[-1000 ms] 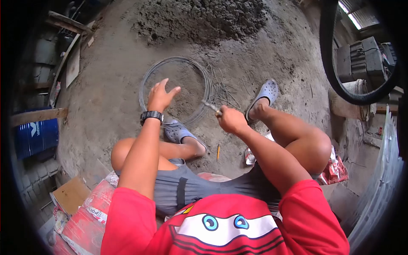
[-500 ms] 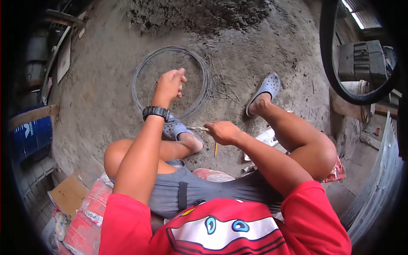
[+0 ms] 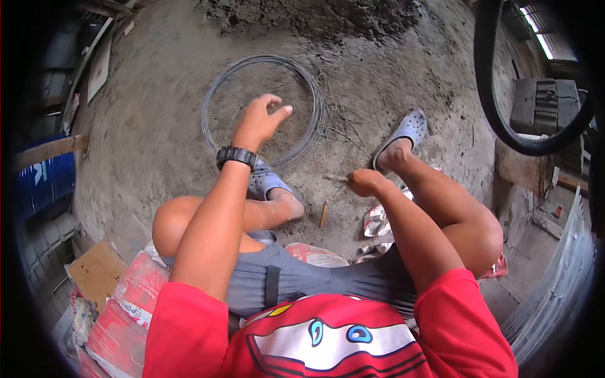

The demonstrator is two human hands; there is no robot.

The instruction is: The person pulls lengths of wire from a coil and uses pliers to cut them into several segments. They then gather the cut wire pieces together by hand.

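Over the left part of a coil of grey wire (image 3: 319,104) on the dirt floor is my left hand (image 3: 259,121), a black watch (image 3: 236,157) on its wrist. Its thumb and index finger are apart, and nothing shows between them. My right hand (image 3: 365,182) is closed around pliers (image 3: 338,178), whose jaws point left and are blurred; most of the handle is hidden in the fist. Several loose wire pieces (image 3: 343,126) lie right of the coil. A yellow pencil (image 3: 323,215) rests on the ground between my feet.
My clog-shod feet stand beside the coil and near the right hand. Red-and-white sacks (image 3: 126,327) and a cardboard piece (image 3: 96,271) are at lower left. A blue drum (image 3: 47,189) stands left. Corrugated sheets (image 3: 558,271) and concrete blocks (image 3: 545,104) are at right.
My right hand has swung right with the pliers, away from my left foot. The left hand has turned, its thumb and index finger now spread. The view has shifted slightly.
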